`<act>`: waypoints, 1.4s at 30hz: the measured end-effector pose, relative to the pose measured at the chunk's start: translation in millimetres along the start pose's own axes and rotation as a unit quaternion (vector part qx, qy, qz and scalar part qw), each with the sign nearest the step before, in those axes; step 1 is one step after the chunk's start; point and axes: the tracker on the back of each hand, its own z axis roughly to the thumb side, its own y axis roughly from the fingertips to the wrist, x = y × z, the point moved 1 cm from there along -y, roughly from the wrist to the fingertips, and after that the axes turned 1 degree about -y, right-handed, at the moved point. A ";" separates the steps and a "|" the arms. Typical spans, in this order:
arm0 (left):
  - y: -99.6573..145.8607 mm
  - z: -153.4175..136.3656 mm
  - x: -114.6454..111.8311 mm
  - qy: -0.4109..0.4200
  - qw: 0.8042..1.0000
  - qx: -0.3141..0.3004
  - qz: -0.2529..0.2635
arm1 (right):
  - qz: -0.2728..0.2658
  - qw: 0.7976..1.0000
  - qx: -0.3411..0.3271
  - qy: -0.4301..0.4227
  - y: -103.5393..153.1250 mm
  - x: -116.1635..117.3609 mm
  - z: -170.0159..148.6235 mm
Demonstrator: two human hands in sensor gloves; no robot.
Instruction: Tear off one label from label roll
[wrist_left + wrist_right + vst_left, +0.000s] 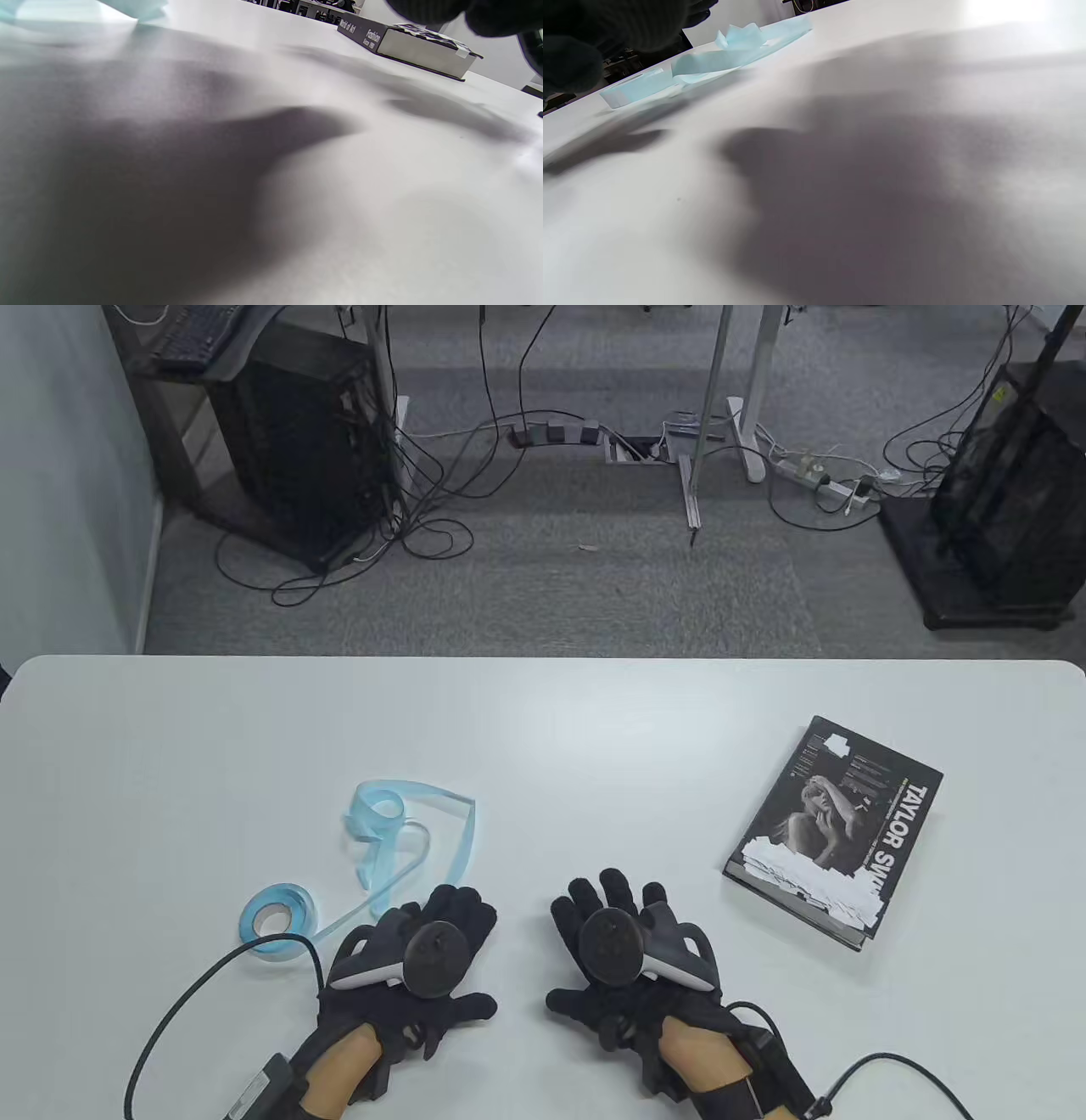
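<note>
A pale blue label roll (277,920) lies on the white table (543,746) at the front left. Its unwound strip (399,831) curls in loops behind it, and its near end runs under my left hand's fingers. The roll (634,87) and strip (742,46) also show in the right wrist view. My left hand (424,942) rests flat on the table just right of the roll, fingers spread, holding nothing. My right hand (624,942) rests flat beside it, fingers spread and empty.
A black book (836,831) with several white labels stuck on its cover lies at the right of the table; it also shows in the left wrist view (407,40). Glove cables (195,993) trail off the front edge. The table's far edge drops to the floor.
</note>
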 end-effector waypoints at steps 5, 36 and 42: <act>-1.9 5.1 0.2 -0.003 1.000 -0.007 0.005 | 0.006 1.000 0.003 -0.006 0.1 1.2 -3.2; -0.7 3.8 -1.7 -0.005 1.000 -0.006 0.001 | -0.178 0.906 0.331 -0.193 51.9 -40.4 -208.1; -0.5 3.6 -1.8 -0.005 1.000 -0.007 0.000 | -0.150 0.913 0.336 -0.174 43.8 -32.4 -205.8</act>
